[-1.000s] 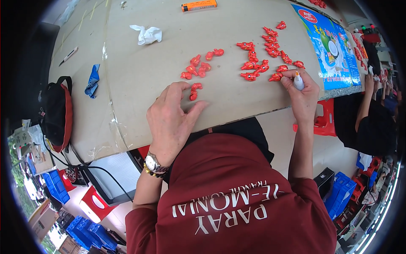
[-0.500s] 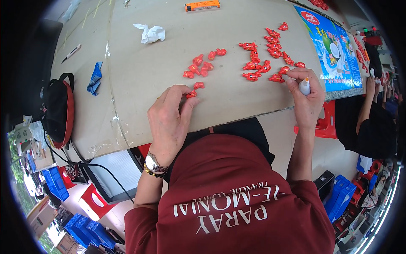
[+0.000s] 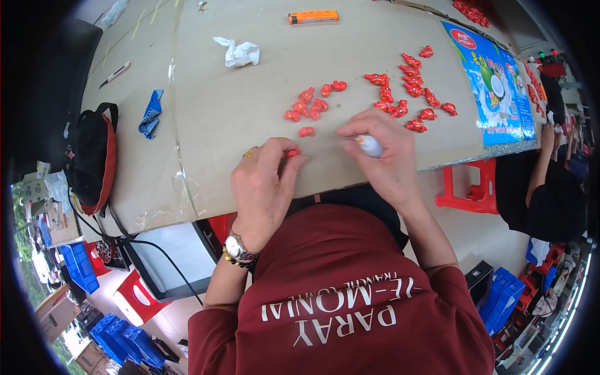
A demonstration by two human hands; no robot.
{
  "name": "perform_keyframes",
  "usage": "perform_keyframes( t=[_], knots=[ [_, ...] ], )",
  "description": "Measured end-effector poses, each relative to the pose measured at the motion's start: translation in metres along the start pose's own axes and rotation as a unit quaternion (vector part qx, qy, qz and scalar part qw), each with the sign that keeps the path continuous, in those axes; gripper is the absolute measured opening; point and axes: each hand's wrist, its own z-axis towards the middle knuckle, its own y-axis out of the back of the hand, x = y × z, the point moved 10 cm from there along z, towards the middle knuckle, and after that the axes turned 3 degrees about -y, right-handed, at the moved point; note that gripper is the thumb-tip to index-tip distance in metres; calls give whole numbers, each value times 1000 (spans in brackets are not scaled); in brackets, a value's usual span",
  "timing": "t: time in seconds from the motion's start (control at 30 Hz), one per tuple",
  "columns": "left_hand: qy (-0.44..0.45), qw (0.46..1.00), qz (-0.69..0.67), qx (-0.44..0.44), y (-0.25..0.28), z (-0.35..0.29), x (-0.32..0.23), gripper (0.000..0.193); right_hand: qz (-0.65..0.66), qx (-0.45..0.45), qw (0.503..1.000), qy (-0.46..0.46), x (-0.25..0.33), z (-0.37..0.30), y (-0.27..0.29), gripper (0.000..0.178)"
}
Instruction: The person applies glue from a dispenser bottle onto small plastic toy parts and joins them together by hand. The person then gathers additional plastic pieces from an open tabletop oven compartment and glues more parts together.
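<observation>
Between the thumb and fingertips of my left hand [image 3: 265, 178] is a small red plastic figure [image 3: 293, 152], partly hidden by the fingers. My right hand [image 3: 392, 164] is closed round a small white squeeze bottle [image 3: 371, 147] with an orange tip, just right of the left hand. One loose red figure [image 3: 306, 132] lies slightly beyond the left fingertips. Farther off is a loose cluster of red figures [image 3: 301, 109]. Beyond my right hand, more red figures [image 3: 412, 80] with white-and-black eye dots lie in uneven rows.
On the cardboard-covered table [image 3: 206, 125] lie a crumpled white tissue [image 3: 240, 53], an orange box [image 3: 313, 17], a blue scrap [image 3: 150, 114] and a cutter-like pen [image 3: 115, 74]. A black-red bag [image 3: 94, 159] sits left, a blue printed sheet [image 3: 490, 81] right. Another person [image 3: 540, 187] sits at right.
My right hand has moved left with the bottle, away from the rows of figures towards my left hand. My left hand has drawn a red figure slightly nearer, apart from the loose one.
</observation>
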Motion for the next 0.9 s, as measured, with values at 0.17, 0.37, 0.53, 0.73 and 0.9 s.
perform_keyframes(
  t=[0.17,0.37,0.53,0.73,0.9],
  knots=[
    [-7,1000,26,-10,-7,7,-4,23,-80,31,996,-6,3,10,-31,26],
    [85,991,-99,-3,-7,9,16,21,-130,55,990,-23,1,9,-34,25],
    [163,980,-114,6,-2,17,33,20,-89,-8,996,-24,-1,9,-7,26],
    [-21,993,117,5,-10,48,-4,23,-60,-43,996,-41,1,5,12,24],
    [-5,994,107,28,-19,55,-3,24,-42,-37,997,-48,2,0,14,22]
  ],
)
